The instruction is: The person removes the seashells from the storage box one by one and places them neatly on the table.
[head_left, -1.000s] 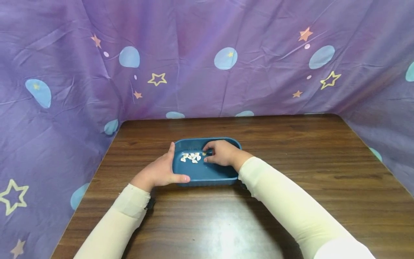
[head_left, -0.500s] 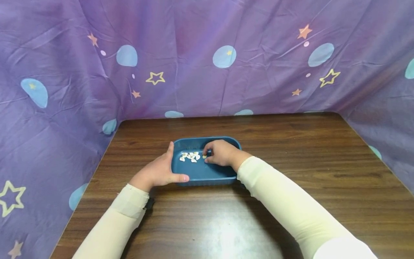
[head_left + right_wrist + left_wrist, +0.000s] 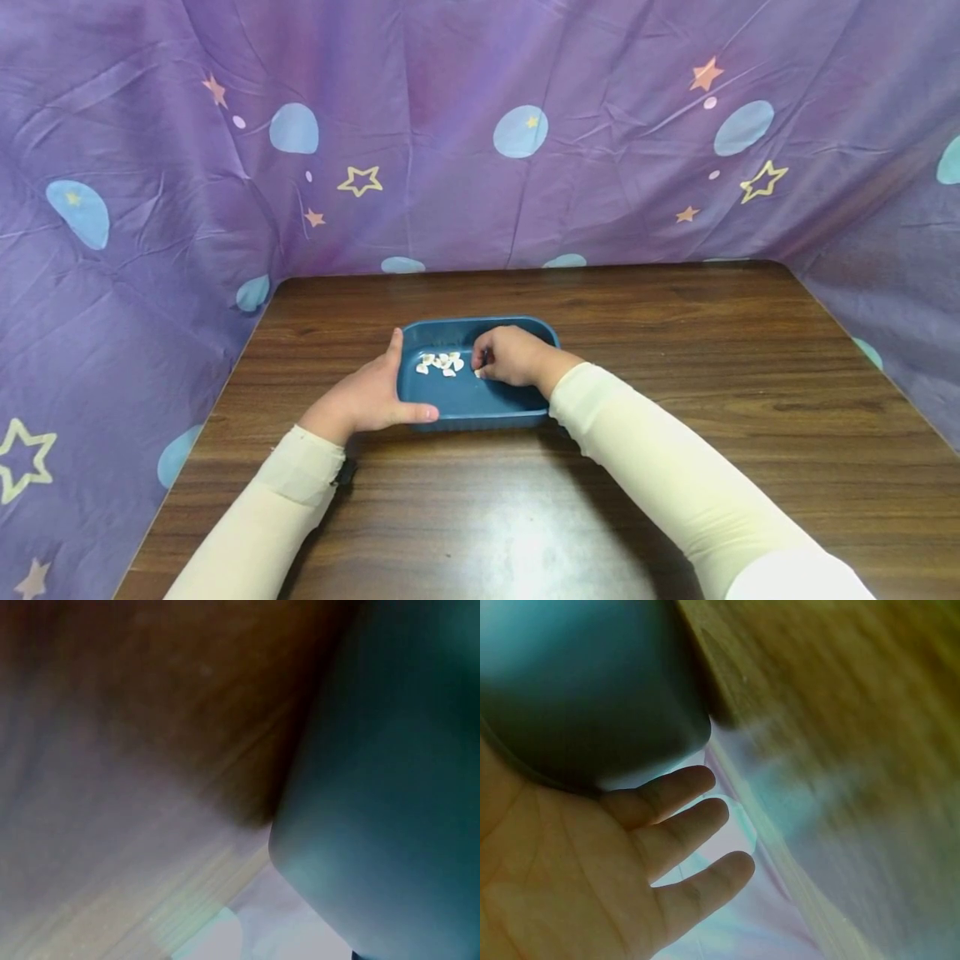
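Note:
A blue rectangular tub (image 3: 480, 416) sits on the table. Several small flat white pieces, some with a yellowish tint, lie grouped on the left of its floor; one such white piece (image 3: 448, 372) is nearest the front. My left hand (image 3: 365, 395) spans the tub's left end, thumb along the near rim; in the left wrist view its fingers (image 3: 697, 895) are straight. Inside the tub's right half, my right hand (image 3: 513, 357) has curled fingers and pinches a small white piece (image 3: 477, 374) at its fingertips. In the right wrist view only the tub's outer wall (image 3: 382, 810) shows, not the hand.
The tub stands toward the back of a brown wood-grain table (image 3: 675, 333). A purple curtain (image 3: 450, 208) with stars and blue ovals hangs behind the table and at both sides. Light glares on the near tabletop.
The right fingertips have drawn closer together, and the small white piece by them now sits lower, at the thumb. The left hand and tub stay put; the head view shifted slightly.

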### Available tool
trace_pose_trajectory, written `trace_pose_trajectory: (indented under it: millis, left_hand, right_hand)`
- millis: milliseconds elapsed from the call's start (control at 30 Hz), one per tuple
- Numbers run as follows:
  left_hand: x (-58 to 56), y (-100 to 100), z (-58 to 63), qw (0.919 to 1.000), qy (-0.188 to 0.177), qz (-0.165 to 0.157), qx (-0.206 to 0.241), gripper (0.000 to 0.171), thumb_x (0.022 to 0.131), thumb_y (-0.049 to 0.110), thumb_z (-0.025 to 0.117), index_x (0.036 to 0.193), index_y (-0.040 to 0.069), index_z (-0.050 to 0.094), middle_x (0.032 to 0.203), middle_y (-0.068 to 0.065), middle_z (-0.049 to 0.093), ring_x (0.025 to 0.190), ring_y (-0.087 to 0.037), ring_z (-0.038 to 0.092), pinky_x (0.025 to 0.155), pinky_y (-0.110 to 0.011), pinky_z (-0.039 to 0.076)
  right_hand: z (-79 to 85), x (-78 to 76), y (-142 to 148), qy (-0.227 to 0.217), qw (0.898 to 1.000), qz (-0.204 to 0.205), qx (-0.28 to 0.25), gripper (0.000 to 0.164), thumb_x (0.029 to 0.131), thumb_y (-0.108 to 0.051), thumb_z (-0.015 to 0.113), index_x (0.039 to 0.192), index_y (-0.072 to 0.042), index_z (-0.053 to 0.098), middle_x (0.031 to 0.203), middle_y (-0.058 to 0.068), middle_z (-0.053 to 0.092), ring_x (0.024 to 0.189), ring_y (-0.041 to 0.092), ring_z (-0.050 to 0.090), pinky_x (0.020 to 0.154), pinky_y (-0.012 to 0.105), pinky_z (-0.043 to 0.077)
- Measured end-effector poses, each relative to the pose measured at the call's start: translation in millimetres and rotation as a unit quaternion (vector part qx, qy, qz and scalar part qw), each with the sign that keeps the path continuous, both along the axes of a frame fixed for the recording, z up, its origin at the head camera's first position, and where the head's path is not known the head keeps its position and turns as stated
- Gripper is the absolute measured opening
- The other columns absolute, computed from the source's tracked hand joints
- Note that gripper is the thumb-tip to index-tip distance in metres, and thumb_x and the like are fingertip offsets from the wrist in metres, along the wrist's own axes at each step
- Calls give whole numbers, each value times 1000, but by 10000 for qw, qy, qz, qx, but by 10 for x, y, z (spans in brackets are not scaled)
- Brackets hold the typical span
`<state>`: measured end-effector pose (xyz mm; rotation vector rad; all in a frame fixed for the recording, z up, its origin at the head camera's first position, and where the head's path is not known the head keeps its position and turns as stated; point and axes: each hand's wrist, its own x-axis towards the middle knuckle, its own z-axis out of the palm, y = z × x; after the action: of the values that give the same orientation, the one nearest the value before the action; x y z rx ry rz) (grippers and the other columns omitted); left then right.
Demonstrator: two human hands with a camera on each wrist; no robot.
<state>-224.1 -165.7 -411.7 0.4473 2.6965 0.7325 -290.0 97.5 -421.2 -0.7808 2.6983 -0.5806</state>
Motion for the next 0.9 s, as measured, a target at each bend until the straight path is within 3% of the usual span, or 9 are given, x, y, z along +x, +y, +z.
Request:
trace_pose_trajectory:
  millis: [167, 367, 667, 900]
  left_hand:
    - [19, -1, -1, 10000, 7, 7, 19, 145, 81, 66, 82, 165, -3, -15, 168, -34, 22, 153, -45, 35, 124, -55, 32]
    - [14, 4, 4, 10000, 26, 27, 14, 145, 81, 66, 82, 165, -3, -13, 168, -34, 24, 152, -45, 36, 124, -55, 33]
    - [11, 12, 21, 10000, -5, 22, -56, 143, 82, 65, 81, 165, -2, -14, 168, -33, 24, 153, -46, 36, 124, -56, 32]
    - [1, 3, 13, 10000, -16, 27, -80, 143, 83, 65, 81, 165, -2, -15, 168, -34, 24, 153, -46, 36, 124, -56, 33]
  right_hand:
    - [5, 9, -3, -58, 9999, -110, 6, 6, 96, -20, 79, 99, -17, 75, 83, -1, 67, 77, 14, 60, 75, 32, 49]
    - [2, 4, -3, -78, 9996, -225, 115, 10, 97, -24, 79, 94, -18, 72, 82, 0, 67, 76, 16, 60, 74, 33, 49]
    - [11, 5, -4, -138, 9998, -105, -28, 6, 97, -16, 78, 102, -18, 77, 88, -1, 69, 81, 15, 61, 78, 33, 51]
    - [9, 9, -16, -150, 9996, -221, 76, 3, 97, -18, 77, 96, -18, 74, 87, -1, 68, 81, 17, 60, 78, 34, 50]
